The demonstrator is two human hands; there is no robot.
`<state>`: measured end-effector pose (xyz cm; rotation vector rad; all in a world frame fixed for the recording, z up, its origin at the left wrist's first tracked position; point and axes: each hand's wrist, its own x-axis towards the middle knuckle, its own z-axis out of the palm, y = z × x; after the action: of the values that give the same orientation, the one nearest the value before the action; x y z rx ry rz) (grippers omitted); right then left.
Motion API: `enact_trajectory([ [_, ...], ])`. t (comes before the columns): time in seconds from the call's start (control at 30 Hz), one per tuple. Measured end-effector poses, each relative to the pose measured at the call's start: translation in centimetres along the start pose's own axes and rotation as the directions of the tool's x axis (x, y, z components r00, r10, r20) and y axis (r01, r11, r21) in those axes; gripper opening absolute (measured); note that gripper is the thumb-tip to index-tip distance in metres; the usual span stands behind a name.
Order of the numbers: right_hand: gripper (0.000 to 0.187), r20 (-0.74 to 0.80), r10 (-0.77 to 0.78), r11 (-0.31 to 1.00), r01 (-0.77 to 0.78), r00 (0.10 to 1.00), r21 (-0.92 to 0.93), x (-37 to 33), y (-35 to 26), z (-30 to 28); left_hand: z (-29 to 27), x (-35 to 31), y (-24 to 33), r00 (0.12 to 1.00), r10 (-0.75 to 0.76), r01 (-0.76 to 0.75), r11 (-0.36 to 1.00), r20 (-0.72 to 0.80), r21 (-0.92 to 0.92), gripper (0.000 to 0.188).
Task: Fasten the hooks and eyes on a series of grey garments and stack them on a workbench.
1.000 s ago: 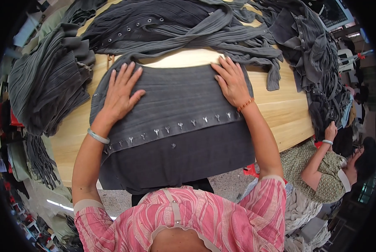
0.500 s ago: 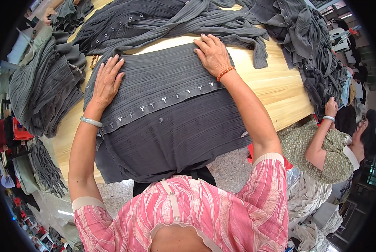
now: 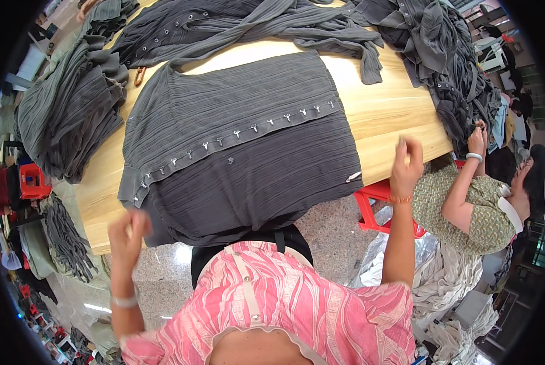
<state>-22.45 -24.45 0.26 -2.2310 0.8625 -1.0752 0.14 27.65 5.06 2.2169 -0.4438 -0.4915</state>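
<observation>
A dark grey ribbed garment point(image 3: 242, 100) lies spread on the wooden table in front of me, its lower part hanging over the near edge. A strip with a row of small metal hooks point(image 3: 236, 134) runs across it, and a small pale tag point(image 3: 353, 177) shows at its right edge. My left hand point(image 3: 128, 234), smeared by motion, is off the cloth near its lower left corner. To the right of the garment, my right hand point(image 3: 407, 167) is raised with fingers loosely bent and apart, and I see nothing in it.
More dark garments with eyelets point(image 3: 181, 33) lie along the far side of the wooden table point(image 3: 400, 118). A dark pile point(image 3: 72, 112) stands at the left. At the right, a co-worker's hand point(image 3: 476, 143) is on dark cloth. A red stool point(image 3: 370, 210) stands under the table's right edge.
Both my hands have left the garment's far edge, where they lay flat, and come back toward me and outward. The garment now lies untouched, its whole top side showing.
</observation>
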Motion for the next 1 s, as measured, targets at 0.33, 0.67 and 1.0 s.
enact_trajectory([
  [0.33, 0.043, 0.715, 0.493, 0.816, -0.548, 0.496, -0.182, -16.9, 4.0, 3.3, 9.1, -10.5, -11.0, 0.897, -0.352, 0.387, 0.340, 0.266, -0.857, 0.049],
  [0.67, 0.024, 0.960, 0.126, -0.146, -0.953, 0.248, 0.265, -20.9, 8.4, 7.3, 11.2, -8.8, -10.8, 0.918, -0.265, 0.317, 0.050, 0.294, -0.947, 0.025],
  [1.0, 0.018, 0.898, 0.206, 0.311, -0.896, 0.389, 0.317, -13.2, 0.2, -6.2, 5.0, -11.7, -4.6, 0.911, -0.406, 0.272, 0.456, 0.074, -0.847, 0.030],
])
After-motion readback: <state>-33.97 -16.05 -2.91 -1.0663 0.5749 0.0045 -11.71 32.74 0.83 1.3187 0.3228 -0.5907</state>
